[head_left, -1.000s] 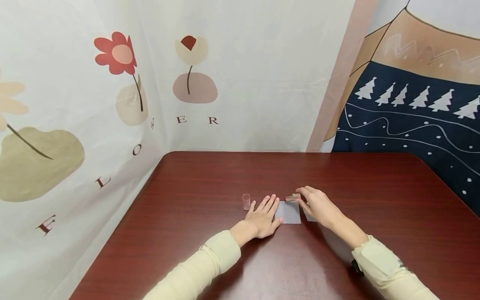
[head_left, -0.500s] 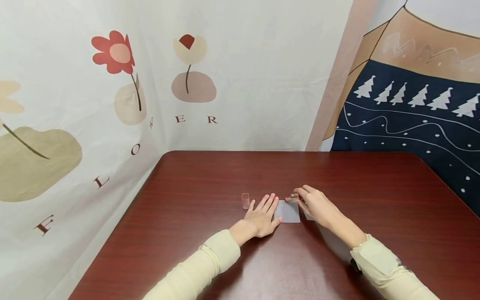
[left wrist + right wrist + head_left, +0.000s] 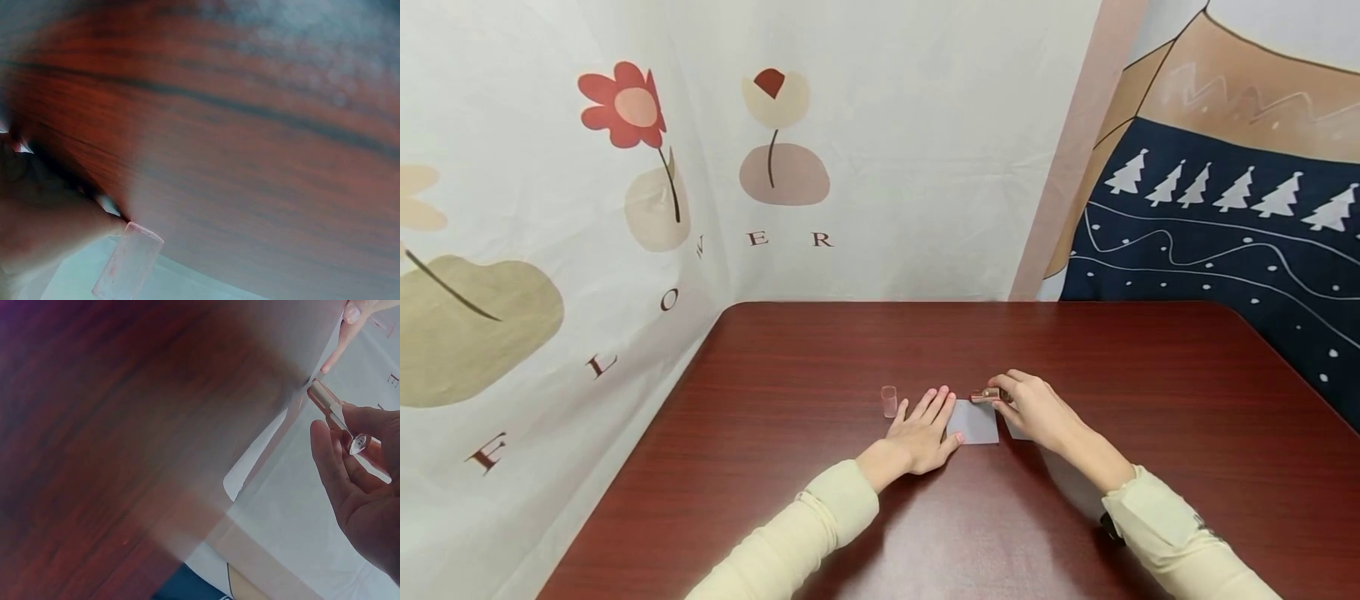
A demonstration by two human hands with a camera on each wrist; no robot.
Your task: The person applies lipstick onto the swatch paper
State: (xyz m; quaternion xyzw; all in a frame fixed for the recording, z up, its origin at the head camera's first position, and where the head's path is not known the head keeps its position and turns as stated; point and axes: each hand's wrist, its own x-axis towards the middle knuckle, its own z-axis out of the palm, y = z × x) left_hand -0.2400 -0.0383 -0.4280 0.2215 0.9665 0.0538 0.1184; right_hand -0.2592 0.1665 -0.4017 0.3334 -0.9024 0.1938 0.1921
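Note:
My left hand (image 3: 921, 437) lies flat with its fingers spread, thumb and fingertips along the left edge of a small pale grey sheet of paper (image 3: 973, 425). Between the thumb and fingers of my right hand (image 3: 1036, 412), a slim gold-toned lipstick (image 3: 988, 395) is pinched, its reddish tip pointing left at the paper's far edge. The right wrist view shows the lipstick's tube (image 3: 324, 397) held at a slant, with a clear round end near the fingers. A clear pinkish cap (image 3: 889, 402) stands just left of my left hand; smears mark the cap (image 3: 128, 265) in the left wrist view.
Another pale sheet (image 3: 1017, 432) lies partly hidden under my right hand. All of this is on a glossy red-brown table (image 3: 820, 358). Behind it hangs a white cloth (image 3: 910, 167) with printed flowers, and a navy tree-patterned cloth (image 3: 1217, 233) is at the right.
The lipstick has turned a little in my right fingers, showing more of its gold side, its tip staying by the paper's far edge. My left hand keeps its place; the head view shifts slightly.

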